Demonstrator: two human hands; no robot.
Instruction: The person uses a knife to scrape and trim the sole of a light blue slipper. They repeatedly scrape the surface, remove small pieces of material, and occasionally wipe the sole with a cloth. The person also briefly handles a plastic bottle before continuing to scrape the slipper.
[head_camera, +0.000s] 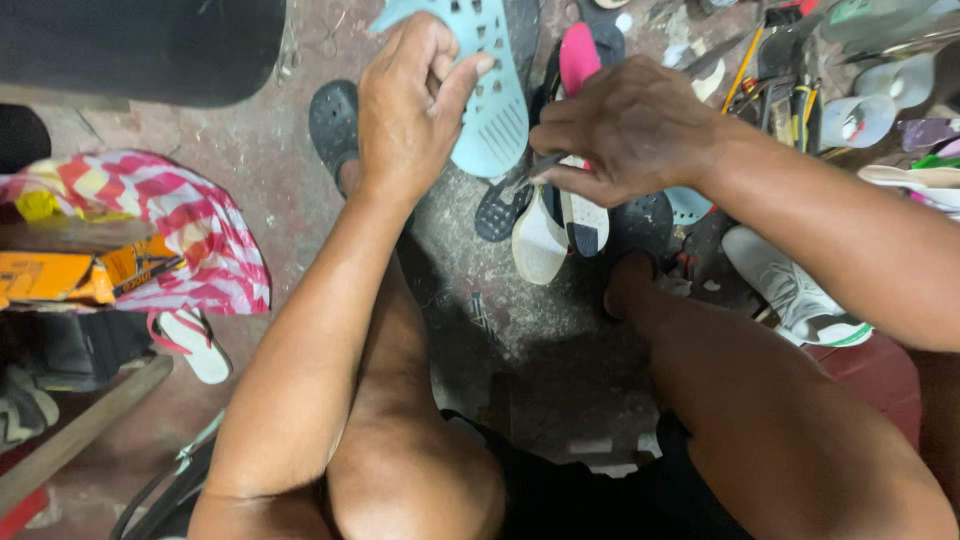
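Head view looks down past two bare knees to a stained concrete floor (510, 310) scattered with footwear. One left hand (415, 105) is clenched on one pale blue perforated sole (497, 110), thumb pressed across its face and fingers curled behind its edge; the sole is held up above the floor, just beyond the knees, heel end pointing toward the person. One right hand (630, 130) is closed around one thin dark tool (525, 178), whose tip pokes out below the fingers, just beside the heel end of the blue sole; what kind of tool it is cannot be told.

Beneath the hands lie one white sole (538, 245), one white-and-navy sole (585, 222) and one pink sole (578, 55), crowded together and partly overlapping. Two dark clogs are on the person's feet: one left clog (333, 120) and one right clog (645, 220). One white sneaker (790, 290) lies near the right shin. At the left edge, one red-and-white checked bag (190, 225) sits with one orange box (75, 275) against it, and one white flip-flop with red straps (192, 345) lies just below.
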